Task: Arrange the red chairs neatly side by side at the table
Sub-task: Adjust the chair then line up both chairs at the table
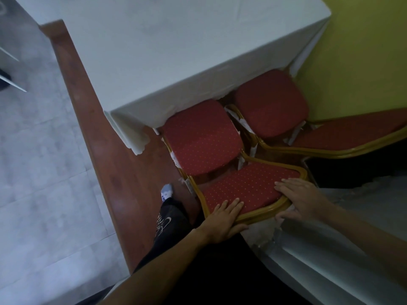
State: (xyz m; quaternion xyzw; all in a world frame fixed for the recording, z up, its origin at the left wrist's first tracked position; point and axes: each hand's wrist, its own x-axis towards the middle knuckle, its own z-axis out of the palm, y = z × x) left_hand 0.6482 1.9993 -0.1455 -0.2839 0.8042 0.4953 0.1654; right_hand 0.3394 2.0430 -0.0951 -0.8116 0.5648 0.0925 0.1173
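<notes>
Two red padded chairs with gold frames stand side by side, their seats tucked partly under a table covered with a white cloth (176,51). The near chair (202,137) is directly below me, and I hold the top of its backrest (248,186) with both hands. My left hand (222,219) grips the backrest's left end, fingers over the red padding. My right hand (301,199) grips the right end, thumb under the gold rim. The far chair (271,102) stands to its right, its backrest (352,133) stretching toward the yellow wall.
A yellow wall (363,51) closes the right side. The chairs stand on a reddish-brown wooden strip (105,150) beside grey floor tiles (39,161). My leg and light shoe (167,191) are left of the near chair. Another white-clothed surface (330,249) lies at lower right.
</notes>
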